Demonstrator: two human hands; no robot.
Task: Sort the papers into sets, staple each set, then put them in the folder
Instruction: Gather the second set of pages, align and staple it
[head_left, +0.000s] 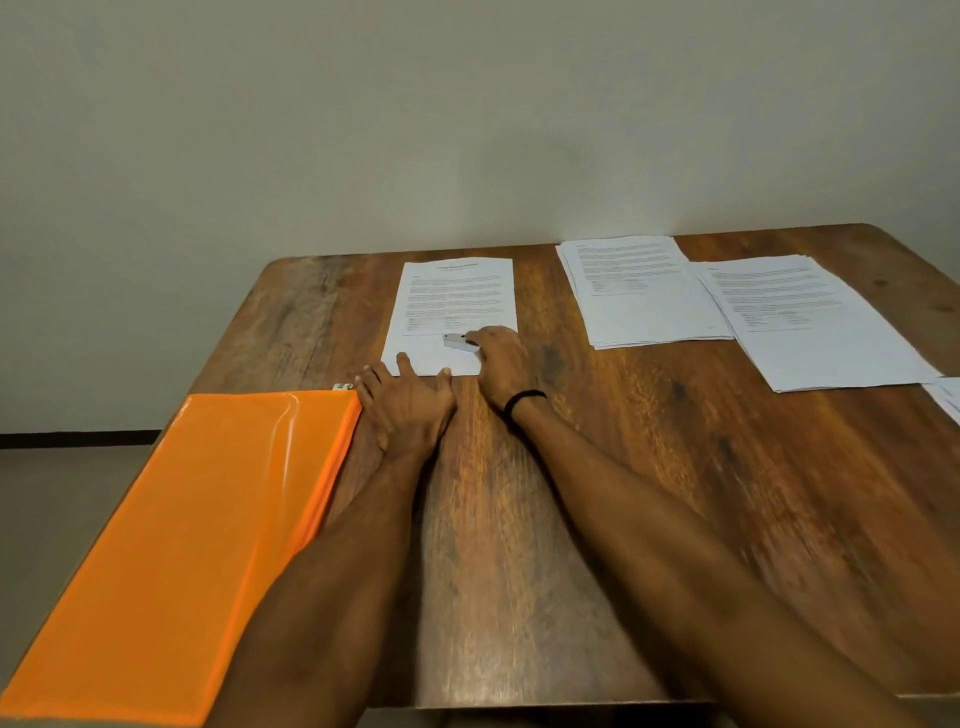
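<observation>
The folder (171, 545) lay nearest, along the table's (623, 493) left edge. Just beside it the left hand (408, 402) rested flat, fingers spread onto the near edge of the paper set (457, 296), gripping nothing. The right hand (501, 364) curled over the stapler (457, 341), which lay crosswise on that set's near part, free end pointing left. Two stacks (644, 296) lay farther right.

I see table (623, 493) against wall. Orange folder (182, 519) at 8 o'clock. Left hand (410, 402) flat, fingers spread, just beside folder's far corner, fingertips touching near edge of sheet (452, 301) at 12. Right hand (501, 364) curled over stapler (456, 341), which rests on sheet. Black wristband (522, 399) on right wrist. Stack (639, 296) at 1, second stack (810, 322) at 2, just beside each other.
</observation>
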